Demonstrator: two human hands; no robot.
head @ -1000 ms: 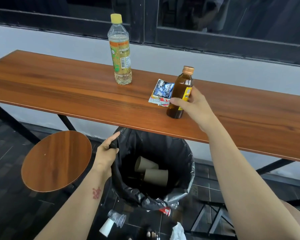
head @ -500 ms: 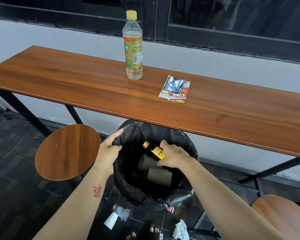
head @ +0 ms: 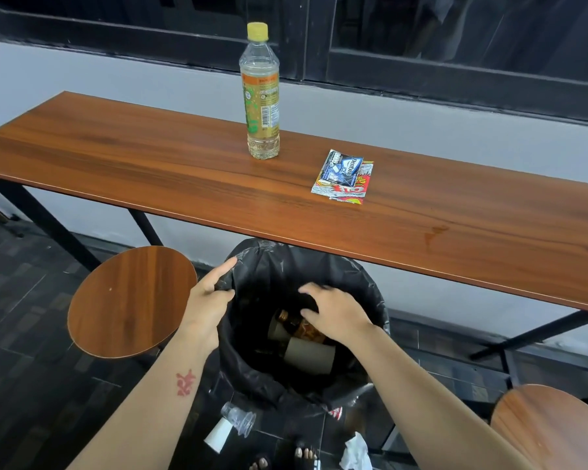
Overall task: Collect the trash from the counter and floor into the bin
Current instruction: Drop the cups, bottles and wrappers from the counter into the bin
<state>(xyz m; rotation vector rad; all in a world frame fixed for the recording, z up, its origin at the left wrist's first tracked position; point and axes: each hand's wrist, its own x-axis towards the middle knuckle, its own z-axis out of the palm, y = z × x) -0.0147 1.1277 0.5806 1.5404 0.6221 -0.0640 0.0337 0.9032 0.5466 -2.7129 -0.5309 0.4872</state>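
**A:** Over the bin, under the counter edge — that's where both my hands were. Why there?

**B:** Bc the bin sat tucked half beneath the counter, so I had to reach in from the front. My left hand pinched the black liner at the rim, thumb and fingers closed on it, prob. to hold the mouth open and stop the bag from slumping.

**A:** And the right?

**B:** My right hand hung just above the opening, fingers spread and loose, nothing in it. Below it the brown bottle lay inside, resting w/ the cardboard tubes.

**A:** What was left?

**B:** On the counter: the plastic bottle stood upright near the back, and the snack wrappers lay flat, stacked, well apart from it. On the floor near my feet: a clear cup w/ a white cup touching it, a crumpled tissue, a red scrap by the bin's base.

**A:** Next, you reckon?

**B:** Wrappers, likely — closest to my free hand.
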